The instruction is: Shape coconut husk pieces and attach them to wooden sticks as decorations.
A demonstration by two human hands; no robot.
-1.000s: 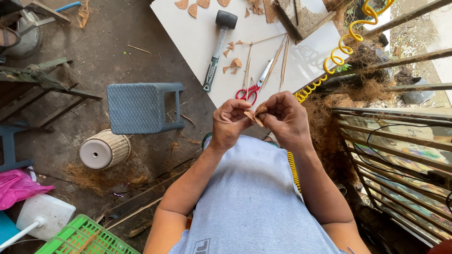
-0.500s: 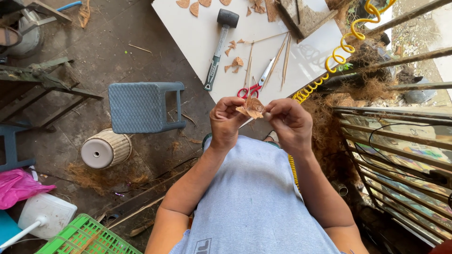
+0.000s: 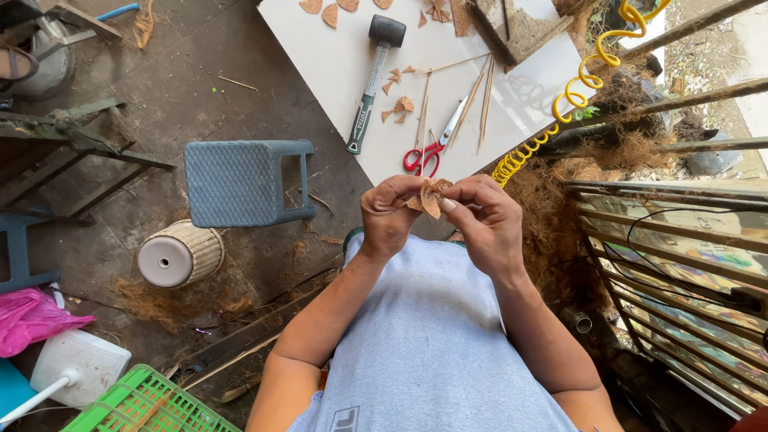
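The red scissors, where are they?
In the head view, the red-handled scissors lie on the white board, beside the thin sticks, just beyond both hands.

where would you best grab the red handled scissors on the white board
Take the scissors by the red loops, coming from the near edge of the white board. The loops point toward the person, and the blades angle away among thin sticks. Both hands hold a brown piece.
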